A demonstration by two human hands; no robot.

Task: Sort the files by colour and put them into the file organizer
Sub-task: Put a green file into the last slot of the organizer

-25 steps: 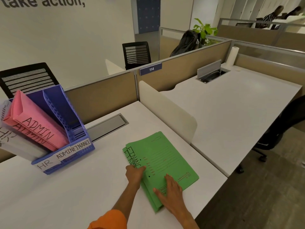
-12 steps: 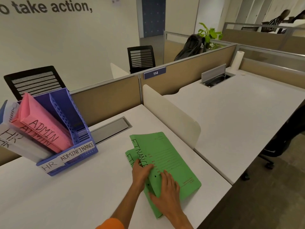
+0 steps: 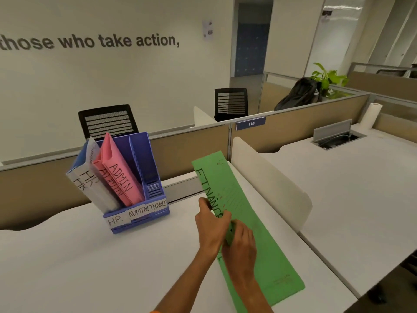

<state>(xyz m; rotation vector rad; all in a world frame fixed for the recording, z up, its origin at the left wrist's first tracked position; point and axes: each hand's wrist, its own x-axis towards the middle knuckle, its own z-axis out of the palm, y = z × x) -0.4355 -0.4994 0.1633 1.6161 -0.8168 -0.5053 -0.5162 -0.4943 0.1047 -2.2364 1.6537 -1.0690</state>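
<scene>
A white desk (image 3: 67,267) runs along tan partition panels (image 3: 191,145), one bearing a blue plate marked 114 (image 3: 251,123). A rounded cream divider (image 3: 270,177) stands between this desk and the neighbouring one, where a grey cable hatch (image 3: 336,135) stands open and a paper towel roll (image 3: 372,115) stands upright nearby. Two black mesh-backed chairs (image 3: 108,120) show behind the partitions. A dark backpack (image 3: 297,93) sits beside a leafy green plant (image 3: 327,77). The wall lettering (image 3: 90,40) reads "those who take action,".
</scene>
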